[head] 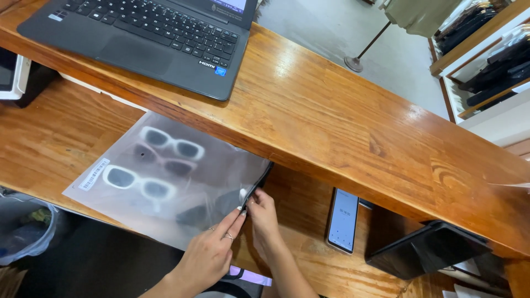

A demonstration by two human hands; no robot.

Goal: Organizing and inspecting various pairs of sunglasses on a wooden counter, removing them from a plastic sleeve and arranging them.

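A frosted plastic zip bag [165, 171] lies flat on the lower wooden desk [61, 138]. Inside it are several pairs of sunglasses, two of them white-framed and the others darker. My left hand [212, 251] reaches in from below and pinches the bag's right edge between thumb and forefinger; it wears rings. My right hand [264, 218] sits just beside it, fingers closed on the same dark zip edge [258, 185]. The two hands nearly touch at the bag's corner.
An open black laptop [149, 33] rests on the raised wooden counter [342, 121]. A phone [343, 219] lies face-up right of my hands, with a black slanted device [425, 248] beyond it. A lined waste bin [22, 226] stands lower left. Clothing shelves [486, 49] stand at the top right.
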